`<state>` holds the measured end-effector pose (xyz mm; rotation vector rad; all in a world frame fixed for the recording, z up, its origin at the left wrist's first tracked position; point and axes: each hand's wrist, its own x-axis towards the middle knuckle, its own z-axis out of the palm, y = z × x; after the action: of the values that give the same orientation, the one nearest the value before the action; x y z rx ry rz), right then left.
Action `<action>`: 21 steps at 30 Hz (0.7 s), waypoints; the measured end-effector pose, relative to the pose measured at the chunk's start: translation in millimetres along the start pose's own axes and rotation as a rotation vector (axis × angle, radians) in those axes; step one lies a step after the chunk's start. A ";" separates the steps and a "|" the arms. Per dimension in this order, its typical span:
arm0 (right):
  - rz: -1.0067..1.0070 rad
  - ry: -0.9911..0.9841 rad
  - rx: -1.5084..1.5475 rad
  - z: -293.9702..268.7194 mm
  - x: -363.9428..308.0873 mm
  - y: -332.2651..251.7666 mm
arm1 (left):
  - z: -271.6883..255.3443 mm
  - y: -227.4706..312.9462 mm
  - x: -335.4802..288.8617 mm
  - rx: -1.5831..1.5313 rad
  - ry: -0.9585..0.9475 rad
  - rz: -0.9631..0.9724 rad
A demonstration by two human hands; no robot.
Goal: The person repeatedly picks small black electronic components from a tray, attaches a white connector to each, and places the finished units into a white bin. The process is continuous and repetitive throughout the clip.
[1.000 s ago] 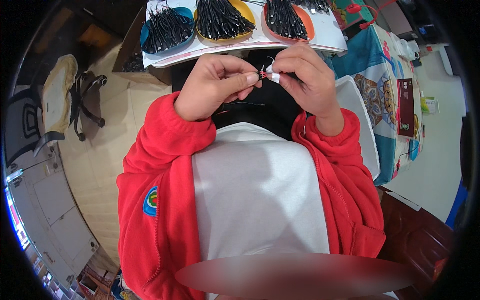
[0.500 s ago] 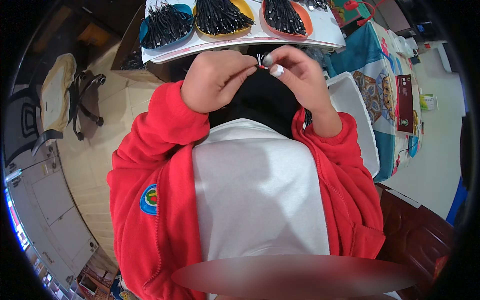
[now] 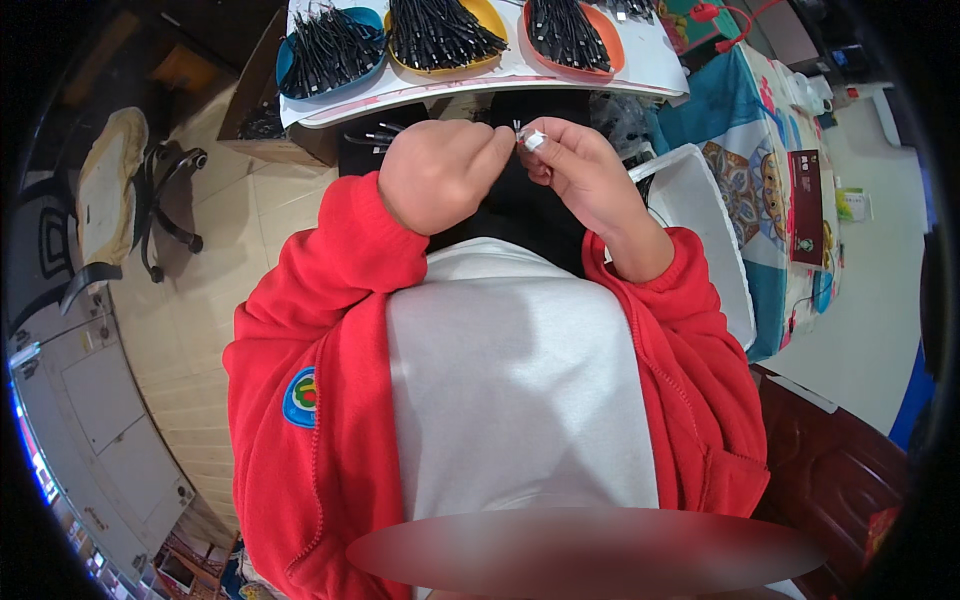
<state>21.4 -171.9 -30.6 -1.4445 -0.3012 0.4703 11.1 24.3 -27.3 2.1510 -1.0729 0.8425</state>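
Observation:
My left hand (image 3: 437,172) is closed, its thumb and fingertips pinched together at the thin wire ends of a cable (image 3: 518,126). Opposite it, my right hand (image 3: 590,180) pinches the same spot, with a white wrap (image 3: 535,141) round its thumb. The fingertips of both hands nearly meet over my dark-clad lap, and the exact grip is partly hidden. Black cable ends with metal tips (image 3: 380,136) stick out to the left, from behind my left hand.
Ahead on a white table (image 3: 480,88) stand a blue tray (image 3: 372,75), a yellow tray (image 3: 490,15) and an orange tray (image 3: 610,55), heaped with black cables. A cardboard box (image 3: 300,142) sits left, a white bin (image 3: 715,225) right. An office chair (image 3: 110,200) stands farther left.
Both hands have come slightly down toward me. The wires that fanned up between the fingertips show less, and black cable ends now show left of my left hand.

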 end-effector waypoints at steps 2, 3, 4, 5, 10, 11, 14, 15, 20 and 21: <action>0.020 0.033 -0.047 -2.7 -1.3 -0.4 | -2.1 -3.7 -2.3 -0.179 -0.030 -0.106; -0.166 0.047 -0.244 -4.3 -2.5 -2.6 | -2.5 -3.3 -3.4 -0.256 -0.026 -0.177; -0.324 0.092 -0.445 -5.6 -5.3 -5.8 | -3.2 -1.9 -4.7 -0.334 -0.015 -0.242; -0.504 0.122 -0.650 -6.6 -6.4 -9.1 | -4.0 -0.5 -5.4 -0.411 -0.005 -0.311; -0.919 0.168 -1.069 -3.0 -2.0 -15.1 | -3.6 7.9 -5.4 -0.493 0.015 -0.396; -0.854 0.158 -1.044 -1.7 -2.1 -14.2 | -3.5 8.9 -5.9 -0.494 0.008 -0.409; -0.511 0.072 -0.831 -2.6 -3.9 -12.5 | -3.7 8.8 -9.3 -0.507 -0.035 -0.437; -0.350 -0.006 -0.676 -6.0 -5.3 -14.5 | -4.0 8.0 -11.1 -0.515 -0.059 -0.447; -0.487 -0.085 -0.519 -15.0 -5.4 -26.9 | -5.9 -4.2 -14.8 -1.265 -0.150 -0.701; -0.566 -0.106 -0.596 -13.1 -4.0 -28.3 | -5.4 -5.9 -14.6 -1.351 -0.154 -0.721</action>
<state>27.7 -186.9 -3.8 -1.8140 -0.9653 -0.0187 7.6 38.0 -36.1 1.1990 -0.5179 -0.3690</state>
